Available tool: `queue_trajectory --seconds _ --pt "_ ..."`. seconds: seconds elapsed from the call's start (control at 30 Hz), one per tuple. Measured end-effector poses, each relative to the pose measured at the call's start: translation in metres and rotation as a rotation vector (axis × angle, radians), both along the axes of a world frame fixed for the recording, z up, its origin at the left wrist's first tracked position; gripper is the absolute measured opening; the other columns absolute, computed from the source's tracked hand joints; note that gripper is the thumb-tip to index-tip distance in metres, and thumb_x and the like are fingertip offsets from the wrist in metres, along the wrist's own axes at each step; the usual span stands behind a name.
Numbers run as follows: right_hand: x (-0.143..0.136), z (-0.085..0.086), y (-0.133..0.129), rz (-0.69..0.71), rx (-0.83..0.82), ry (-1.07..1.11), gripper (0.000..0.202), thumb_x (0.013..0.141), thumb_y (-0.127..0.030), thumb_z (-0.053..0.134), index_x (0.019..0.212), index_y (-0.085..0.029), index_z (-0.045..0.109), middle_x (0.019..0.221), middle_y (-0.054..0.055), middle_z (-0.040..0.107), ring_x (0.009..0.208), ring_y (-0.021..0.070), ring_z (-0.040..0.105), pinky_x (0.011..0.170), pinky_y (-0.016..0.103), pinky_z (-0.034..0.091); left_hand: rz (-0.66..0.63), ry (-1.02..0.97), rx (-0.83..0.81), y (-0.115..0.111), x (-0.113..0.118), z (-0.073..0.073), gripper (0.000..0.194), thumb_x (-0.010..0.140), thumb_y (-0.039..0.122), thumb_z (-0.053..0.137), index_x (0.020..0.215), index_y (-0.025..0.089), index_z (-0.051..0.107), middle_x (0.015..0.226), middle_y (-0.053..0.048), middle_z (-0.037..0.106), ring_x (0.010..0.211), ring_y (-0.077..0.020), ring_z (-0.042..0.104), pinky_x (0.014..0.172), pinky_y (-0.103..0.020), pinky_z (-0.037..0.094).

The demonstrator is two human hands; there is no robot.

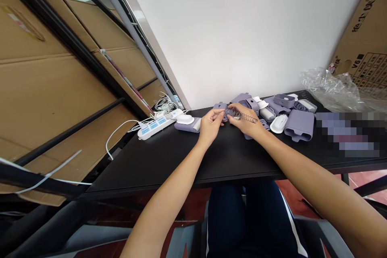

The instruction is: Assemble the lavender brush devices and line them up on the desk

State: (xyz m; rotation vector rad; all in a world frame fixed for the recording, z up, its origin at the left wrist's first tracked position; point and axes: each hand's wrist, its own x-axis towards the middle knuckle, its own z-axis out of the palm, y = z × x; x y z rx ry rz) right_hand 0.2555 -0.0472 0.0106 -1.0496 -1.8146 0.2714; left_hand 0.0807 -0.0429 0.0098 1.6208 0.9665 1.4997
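Over the black table, both of my hands are close together with bent fingers. My right hand (246,120) is closed around a thin, dark coil that looks like a spring (249,118); its loops stretch across the back of the hand toward the wrist. My left hand (211,123) pinches at the coil's left end, where fingers hide what exactly is held. Just behind the fingertips is a grey-purple plastic part (220,106). To the left of my left hand lies a grey-purple device (186,127) with a white oval piece (185,119) on top.
Several grey-purple housings (299,125), white oval parts (278,123) and other pieces crowd the table's right side. A white power strip (157,127) with tangled cables lies left. Clear plastic wrap (332,88) and a cardboard box (363,44) stand at the right, a white wall (236,36) behind.
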Motion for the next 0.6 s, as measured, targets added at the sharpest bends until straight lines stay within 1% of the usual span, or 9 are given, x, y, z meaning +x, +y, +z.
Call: queue_trajectory --seconds 0.2,0.43,0.6 --pt "0.0027 -0.001 0.0014 -0.003 -0.03 -0.016 0.028 0.087 -0.032 0.068 0.114 -0.027 0.067 0.105 0.003 0.076 0.093 0.0236 0.072 0.081 0.034 0.053 -0.005 0.006 -0.002 0.0004 -0.0002 -0.0009 0.036 0.082 0.046 0.076 0.101 0.016 0.076 0.073 -0.003 0.074 0.069 -0.0151 0.07 0.059 -0.025 0.057" --pt "0.0007 -0.0018 0.0011 -0.017 0.005 -0.042 0.029 0.088 -0.033 0.065 0.115 -0.026 0.065 0.102 0.005 0.075 0.088 0.0238 0.069 0.08 0.034 0.051 0.014 0.005 0.012 -0.0004 0.0011 -0.0006 0.035 0.082 0.043 0.076 0.102 0.015 0.077 0.073 -0.003 0.074 0.067 -0.0144 0.068 0.059 -0.025 0.058" --pt "0.0027 -0.0031 0.0011 0.018 0.025 -0.039 0.031 0.09 -0.038 0.064 0.117 -0.024 0.063 0.104 0.006 0.074 0.087 0.0231 0.068 0.08 0.034 0.05 0.011 0.008 0.008 0.0 0.0009 -0.0011 0.034 0.083 0.042 0.075 0.102 0.015 0.077 0.073 -0.003 0.074 0.068 -0.0145 0.069 0.061 -0.026 0.058"
